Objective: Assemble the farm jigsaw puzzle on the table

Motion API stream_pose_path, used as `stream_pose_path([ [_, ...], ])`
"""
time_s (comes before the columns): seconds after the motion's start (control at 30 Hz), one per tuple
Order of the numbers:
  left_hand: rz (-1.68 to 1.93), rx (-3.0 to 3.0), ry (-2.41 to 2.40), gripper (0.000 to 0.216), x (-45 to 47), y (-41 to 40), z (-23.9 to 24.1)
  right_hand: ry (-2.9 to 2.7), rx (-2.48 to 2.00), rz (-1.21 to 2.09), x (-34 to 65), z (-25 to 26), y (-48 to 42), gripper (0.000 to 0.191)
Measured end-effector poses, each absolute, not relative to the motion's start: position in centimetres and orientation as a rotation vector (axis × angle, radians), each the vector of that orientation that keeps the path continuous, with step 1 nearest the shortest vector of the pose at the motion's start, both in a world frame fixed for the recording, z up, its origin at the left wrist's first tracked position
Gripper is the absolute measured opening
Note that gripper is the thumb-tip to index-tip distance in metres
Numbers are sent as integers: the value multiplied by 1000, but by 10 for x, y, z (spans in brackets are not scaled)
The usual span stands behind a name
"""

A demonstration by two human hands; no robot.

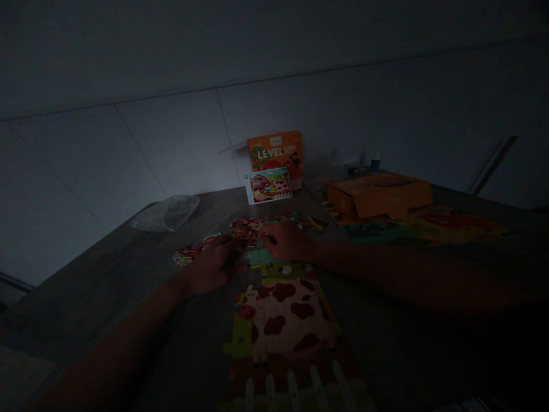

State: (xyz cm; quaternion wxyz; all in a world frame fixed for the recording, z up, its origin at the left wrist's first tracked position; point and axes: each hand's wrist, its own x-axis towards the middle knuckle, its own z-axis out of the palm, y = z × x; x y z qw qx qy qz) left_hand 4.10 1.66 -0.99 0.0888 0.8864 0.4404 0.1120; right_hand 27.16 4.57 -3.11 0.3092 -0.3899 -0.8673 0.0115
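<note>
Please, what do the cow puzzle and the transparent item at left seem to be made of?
Cow puzzle: probably printed cardboard, flat with a jigsaw tab; seemingly matte, without glare.
Transparent item: likely plastic, see-through, perhaps glossy given pale highlights. Dimness leaves doubt.

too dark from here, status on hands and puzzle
Left hand, right hand by far end of cow puzzle, grips unclear. Puzzle partly assembled. Loose pieces just beyond.

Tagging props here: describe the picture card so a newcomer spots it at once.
On the far side of the table, an orange box marked LEVEL UP! stands upright. Just in front of it is the picture card. Unlike the loose puzzle pieces nearer the camera, it is one white-edged rectangle showing a barn and spotted cow.
</note>
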Motion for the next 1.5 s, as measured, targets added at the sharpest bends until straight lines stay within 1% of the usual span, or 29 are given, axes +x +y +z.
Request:
stream_pose_path([
  [0.13, 312, 2660, 1312, 34, 42, 16, -8, -2293, -1002, 47, 271, -32, 47, 23],
  [0.4, 335, 2623, 1348, 31, 43, 15, -7, -2332, -1000, 15, 271, -30, 45, 22],
  [0.7, 332, 2646, 1304, 31, 42, 16, -7, -2441, -954, -11, 270, -30, 46, 23],
  [0.9, 334, 2642, 1308, 32, 41, 16, -7, -2554, -883, 52, 270, -33, 49, 27],
  [1.13, 341, 2634, 1298, 34, 44, 13, -6, -2579, -952, 52, 271, -28, 46, 29],
  [1.5, 326, 2676, 1207, 32, 46, 14, -5, -2593, -834, 18, 271, -33, 50, 29],
])
